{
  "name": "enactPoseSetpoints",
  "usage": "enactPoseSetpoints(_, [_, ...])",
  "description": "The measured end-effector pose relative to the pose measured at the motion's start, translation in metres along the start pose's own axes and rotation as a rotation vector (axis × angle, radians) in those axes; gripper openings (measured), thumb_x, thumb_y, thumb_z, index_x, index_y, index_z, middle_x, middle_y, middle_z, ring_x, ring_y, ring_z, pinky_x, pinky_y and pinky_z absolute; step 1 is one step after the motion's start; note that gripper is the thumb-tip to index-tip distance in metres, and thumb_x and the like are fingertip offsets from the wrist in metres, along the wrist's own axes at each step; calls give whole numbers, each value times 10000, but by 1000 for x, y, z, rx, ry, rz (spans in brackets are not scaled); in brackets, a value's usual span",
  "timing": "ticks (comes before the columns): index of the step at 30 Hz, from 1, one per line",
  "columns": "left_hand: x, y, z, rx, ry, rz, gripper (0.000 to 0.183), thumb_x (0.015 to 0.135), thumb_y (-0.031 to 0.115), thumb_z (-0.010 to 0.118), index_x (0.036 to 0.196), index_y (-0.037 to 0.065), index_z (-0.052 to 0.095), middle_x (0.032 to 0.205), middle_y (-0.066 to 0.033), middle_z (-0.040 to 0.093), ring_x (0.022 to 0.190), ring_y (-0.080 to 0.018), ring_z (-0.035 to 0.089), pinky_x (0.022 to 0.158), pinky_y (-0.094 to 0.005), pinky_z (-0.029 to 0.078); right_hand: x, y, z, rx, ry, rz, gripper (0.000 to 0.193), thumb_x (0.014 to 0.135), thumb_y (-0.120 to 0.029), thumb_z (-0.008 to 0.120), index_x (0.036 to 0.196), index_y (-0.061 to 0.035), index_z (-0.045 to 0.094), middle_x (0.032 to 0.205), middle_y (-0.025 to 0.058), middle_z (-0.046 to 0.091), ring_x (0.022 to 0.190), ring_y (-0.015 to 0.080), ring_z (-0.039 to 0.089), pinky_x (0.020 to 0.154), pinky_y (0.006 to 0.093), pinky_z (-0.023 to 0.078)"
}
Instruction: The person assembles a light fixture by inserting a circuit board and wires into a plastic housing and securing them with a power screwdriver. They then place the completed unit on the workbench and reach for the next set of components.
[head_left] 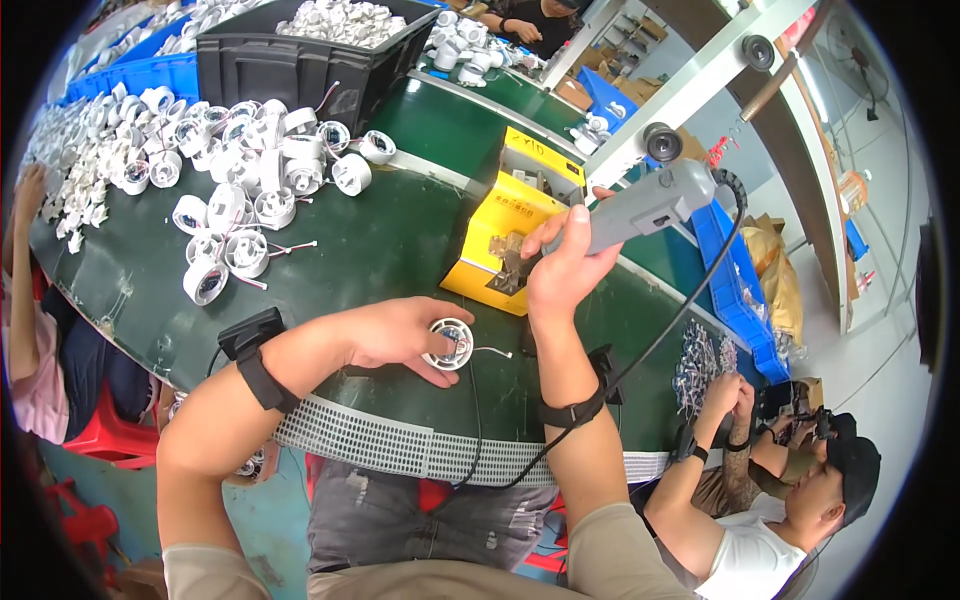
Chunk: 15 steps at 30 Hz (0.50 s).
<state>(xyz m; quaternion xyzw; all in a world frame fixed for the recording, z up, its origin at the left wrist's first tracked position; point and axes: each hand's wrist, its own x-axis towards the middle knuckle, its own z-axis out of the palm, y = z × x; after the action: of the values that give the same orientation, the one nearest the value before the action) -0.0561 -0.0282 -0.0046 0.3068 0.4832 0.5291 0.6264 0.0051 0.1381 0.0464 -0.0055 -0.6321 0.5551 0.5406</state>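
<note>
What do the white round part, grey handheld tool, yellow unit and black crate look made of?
White round part: likely moulded plastic; smooth, even white rim.
Grey handheld tool: satin casing, probably plastic, possibly coated metal; uniform grey, rounded edges.
Yellow unit: perhaps painted sheet metal; flat panels, crisp edges.
Black crate: probably moulded plastic; thick rim, dull sheen.

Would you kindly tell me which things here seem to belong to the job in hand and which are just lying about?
Likely in the job:
round white part, held in the left hand
grey corded tool, gripped in the right hand
similar white parts heaped on the table

Seemingly just lying about:
blue tray at the right
yellow box nearby, its use unclear
black crate
</note>
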Motion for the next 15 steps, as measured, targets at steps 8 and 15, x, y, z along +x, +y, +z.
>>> enactPoseSetpoints(8, [3, -2, -6, -112, -65, -28, 483, 927, -48, 465, 1398, -52, 359, 1140, -180, 583, 984, -303, 654, 929, -413, 560, -11, -7, -2, 14, -37, 36, 369, 958, -151, 458, 1282, -17, 341, 599, 65, 449, 426, 160, 446, 415, 309, 407])
enactPoseSetpoints(15, [4, -2, -5, -47, -61, -27, 429, 916, -18, 508, 1338, -51, 435, 1123, -155, 579, 948, -281, 661, 873, -405, 586, -55, -38, 5, 264, -79, 157, 427, 961, -189, 406, 1333, -18, 283, 625, 72, 461, 440, 164, 459, 426, 311, 444])
